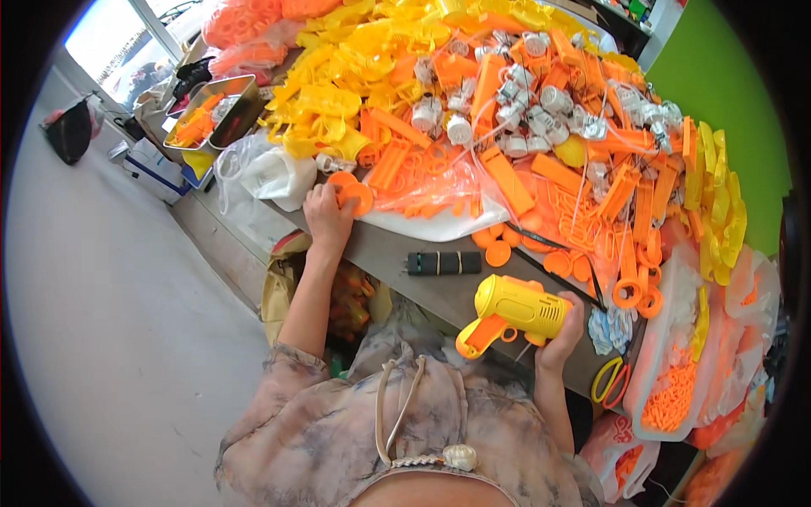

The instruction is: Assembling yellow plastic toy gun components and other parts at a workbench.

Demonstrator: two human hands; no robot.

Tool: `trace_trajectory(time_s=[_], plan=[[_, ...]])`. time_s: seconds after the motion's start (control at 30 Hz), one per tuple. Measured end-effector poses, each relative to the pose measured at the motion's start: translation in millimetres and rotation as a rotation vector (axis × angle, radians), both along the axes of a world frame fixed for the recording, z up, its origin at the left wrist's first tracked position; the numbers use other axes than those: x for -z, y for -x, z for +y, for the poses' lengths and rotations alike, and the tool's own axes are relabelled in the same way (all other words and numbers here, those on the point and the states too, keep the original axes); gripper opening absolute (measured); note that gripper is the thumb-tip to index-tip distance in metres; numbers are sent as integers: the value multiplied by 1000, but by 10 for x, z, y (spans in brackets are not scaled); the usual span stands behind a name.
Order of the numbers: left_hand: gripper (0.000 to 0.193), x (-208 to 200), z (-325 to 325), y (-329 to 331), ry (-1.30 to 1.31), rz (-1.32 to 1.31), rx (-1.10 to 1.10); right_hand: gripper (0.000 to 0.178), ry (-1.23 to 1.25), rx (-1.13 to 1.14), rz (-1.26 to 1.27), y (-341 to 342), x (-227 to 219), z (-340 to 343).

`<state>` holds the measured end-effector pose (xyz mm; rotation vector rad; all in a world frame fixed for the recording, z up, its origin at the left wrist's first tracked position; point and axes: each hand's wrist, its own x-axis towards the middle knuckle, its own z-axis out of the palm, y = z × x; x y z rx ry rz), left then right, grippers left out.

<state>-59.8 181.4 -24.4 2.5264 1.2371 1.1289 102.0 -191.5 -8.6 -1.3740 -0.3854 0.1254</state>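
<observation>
My right hand (563, 331) is closed around the rear end of a yellow toy gun (528, 306). The toy's orange-lined handle points toward me, and a small orange trigger sits beside it. Over at the table's left edge, my left hand (328, 217) has its fingers closed on an orange round plastic part (356, 199), with part of the grip hidden behind the hand. Between the two hands lies a black cylindrical tool (443, 263) with bands around it. A white plastic bag (279, 177) rests just left of my left hand.
Yellow shell pieces (338, 68) and orange parts with white motor units (532, 118) are heaped across the table. Scissors (610, 382) and a clear tub of small orange pieces (672, 393) are at the right. A metal tray (232, 118) stands far left; an open sack (283, 283) sits below.
</observation>
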Motion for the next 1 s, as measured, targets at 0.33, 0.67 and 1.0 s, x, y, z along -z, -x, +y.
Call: trace_trajectory(time_s=[0.33, 0.67, 1.0], plan=[[16, -294, -48, -17, 357, -713, 123, 36, -89, -40, 91, -44, 0, 2], [10, -752, -1347, -489, 101, -428, 588, 38, -173, 72, 17, 22, -416, 140], [38, -848, -1861, -560, 1143, -688, 1097, 44, 71, 79, -437, 100, -480, 176]])
